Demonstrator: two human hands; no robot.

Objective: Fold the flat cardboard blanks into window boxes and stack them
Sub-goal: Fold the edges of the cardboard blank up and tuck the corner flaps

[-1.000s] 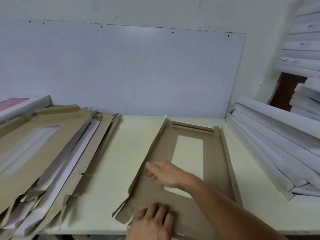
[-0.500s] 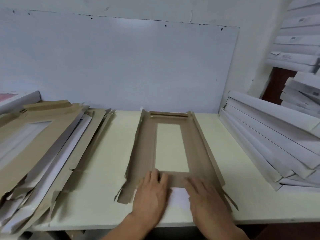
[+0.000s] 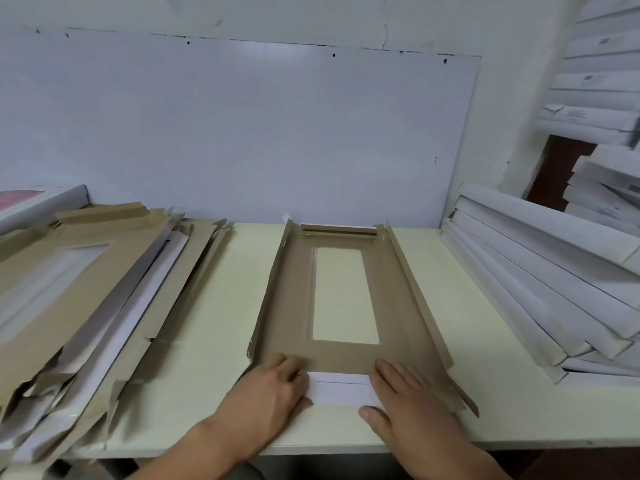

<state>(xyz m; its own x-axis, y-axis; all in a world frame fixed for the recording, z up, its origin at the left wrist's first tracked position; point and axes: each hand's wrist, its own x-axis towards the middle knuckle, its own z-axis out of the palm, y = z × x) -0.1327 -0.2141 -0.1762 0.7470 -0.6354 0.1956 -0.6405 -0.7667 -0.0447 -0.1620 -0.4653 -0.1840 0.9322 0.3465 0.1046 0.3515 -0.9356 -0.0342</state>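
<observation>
A single cardboard blank (image 3: 349, 299) lies brown side up in the middle of the pale table (image 3: 214, 306), its long axis running away from the person toward the wall, which puts the near end flap within easy reach. Its window (image 3: 343, 294) is a clear rectangle through which the tabletop shows. The two long side walls stand partly raised, and the far end looks folded over too. The near end flap (image 3: 341, 389) is turned over so its white face is up, and both hands press on it: the left hand (image 3: 273, 389) is spread flat with fingers together over the left end of the flap, the right hand (image 3: 405, 396) spread flat over the right end, neither gripping anything. Holding both ends down at once seems meant to set the crease evenly across the width. To the left a slumped heap of flat blanks (image 3: 79, 292) waits close by as the supply, and to the right finished white boxes (image 3: 540, 271) lean stacked, well apart from the work, so the flow appears to run left to right.
</observation>
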